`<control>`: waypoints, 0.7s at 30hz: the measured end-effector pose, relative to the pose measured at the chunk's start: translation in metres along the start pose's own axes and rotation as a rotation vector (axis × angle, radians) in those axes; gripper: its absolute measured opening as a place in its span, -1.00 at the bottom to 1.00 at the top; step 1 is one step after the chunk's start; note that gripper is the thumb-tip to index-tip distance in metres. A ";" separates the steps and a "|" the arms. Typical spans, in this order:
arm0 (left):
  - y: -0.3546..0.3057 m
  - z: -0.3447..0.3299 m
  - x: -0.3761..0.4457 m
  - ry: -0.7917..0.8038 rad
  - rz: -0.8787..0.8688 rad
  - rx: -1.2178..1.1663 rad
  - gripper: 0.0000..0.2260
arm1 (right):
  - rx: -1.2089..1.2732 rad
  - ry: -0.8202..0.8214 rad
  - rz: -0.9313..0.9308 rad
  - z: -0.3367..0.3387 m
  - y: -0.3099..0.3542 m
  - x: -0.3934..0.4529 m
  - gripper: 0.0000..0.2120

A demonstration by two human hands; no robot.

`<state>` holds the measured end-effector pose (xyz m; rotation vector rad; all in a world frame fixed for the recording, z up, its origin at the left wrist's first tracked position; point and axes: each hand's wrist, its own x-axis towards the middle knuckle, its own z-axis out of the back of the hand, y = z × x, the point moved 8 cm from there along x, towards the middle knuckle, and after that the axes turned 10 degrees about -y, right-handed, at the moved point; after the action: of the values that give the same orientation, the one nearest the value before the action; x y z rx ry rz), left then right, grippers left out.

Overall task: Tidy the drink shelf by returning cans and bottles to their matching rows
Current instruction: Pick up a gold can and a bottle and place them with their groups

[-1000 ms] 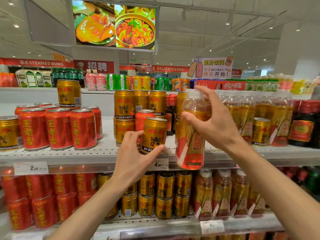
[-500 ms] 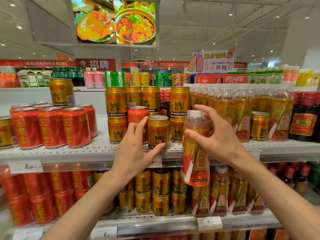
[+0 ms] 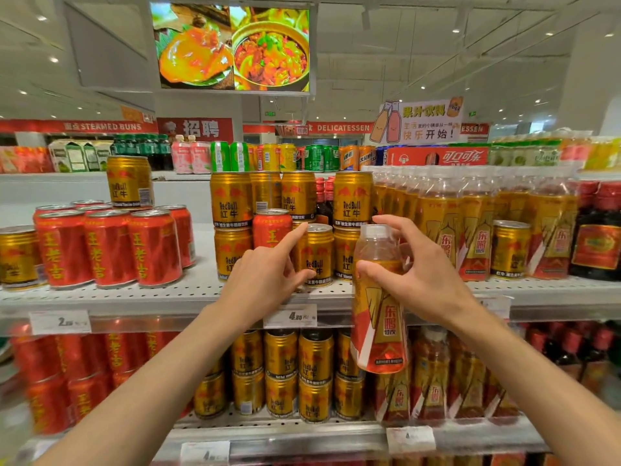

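Note:
A gold Red Bull can (image 3: 318, 260) stands at the front of the upper shelf (image 3: 134, 299), in the gold can rows. My left hand (image 3: 265, 284) is just in front of it: the thumb touches its lower side and the index finger points over its top toward a red can (image 3: 270, 230) standing among the gold ones. My right hand (image 3: 423, 280) grips the upper part of a gold-and-red labelled bottle (image 3: 381, 327), held upright in front of the shelf edge. Matching bottles (image 3: 477, 227) fill the shelf on the right.
Red cans (image 3: 107, 250) fill the shelf's left side, with a gold can (image 3: 129, 181) on top of them and another (image 3: 16, 257) at the far left. One gold can (image 3: 509, 250) stands among the bottles. Dark bottles (image 3: 596, 237) are far right. The lower shelf (image 3: 285, 432) holds similar rows.
My left hand set the gold can down on the shelf and its fingers have loosened from it. My right hand has lowered the bottle, now in front of the shelf edge.

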<state>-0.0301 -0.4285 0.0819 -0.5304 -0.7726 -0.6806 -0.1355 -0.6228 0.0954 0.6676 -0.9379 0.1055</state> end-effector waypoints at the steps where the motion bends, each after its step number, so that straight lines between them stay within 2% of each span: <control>1: 0.001 -0.002 0.001 0.003 0.010 0.008 -0.24 | 0.000 0.001 -0.001 0.000 0.000 -0.001 -0.31; 11: 0.007 -0.013 0.004 -0.002 0.036 -0.036 -0.28 | 0.014 -0.003 -0.052 0.000 -0.003 -0.007 -0.35; 13: 0.008 -0.005 -0.005 -0.054 0.045 -0.149 -0.36 | 0.002 -0.010 -0.078 0.000 -0.006 -0.010 -0.36; 16: 0.012 0.007 -0.035 -0.124 0.126 -0.372 -0.62 | 0.005 -0.035 -0.127 0.001 -0.010 -0.017 -0.38; 19: 0.013 -0.001 -0.071 -0.003 0.207 -0.493 -0.73 | 0.030 -0.058 -0.202 -0.001 -0.013 -0.027 -0.40; 21: 0.012 -0.010 -0.089 0.127 0.241 -0.529 -0.68 | 0.060 -0.078 -0.269 -0.004 -0.014 -0.036 -0.41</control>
<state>-0.0638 -0.3959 0.0050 -1.0336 -0.3931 -0.6854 -0.1491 -0.6245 0.0595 0.8525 -0.9140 -0.1321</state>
